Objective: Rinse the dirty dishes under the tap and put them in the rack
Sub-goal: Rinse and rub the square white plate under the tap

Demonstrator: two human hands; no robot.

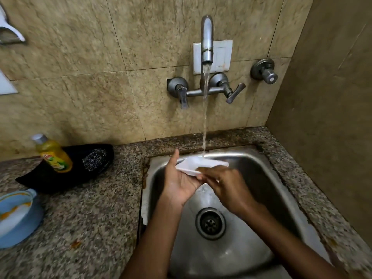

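Over the steel sink (261,178), in the head view, the left hand (181,184) cradles a white dish (193,165) from below under the running tap (207,43) while the right hand (225,184) grips its near edge. Rinsing looks under way; a soiled blue bowl (18,214) waits on the table (90,228), and no rack shows.

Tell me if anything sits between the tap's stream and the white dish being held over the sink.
Nothing visible does. The water stream falls straight from the tap onto the white dish, which the left hand and right hand hold over the sink.
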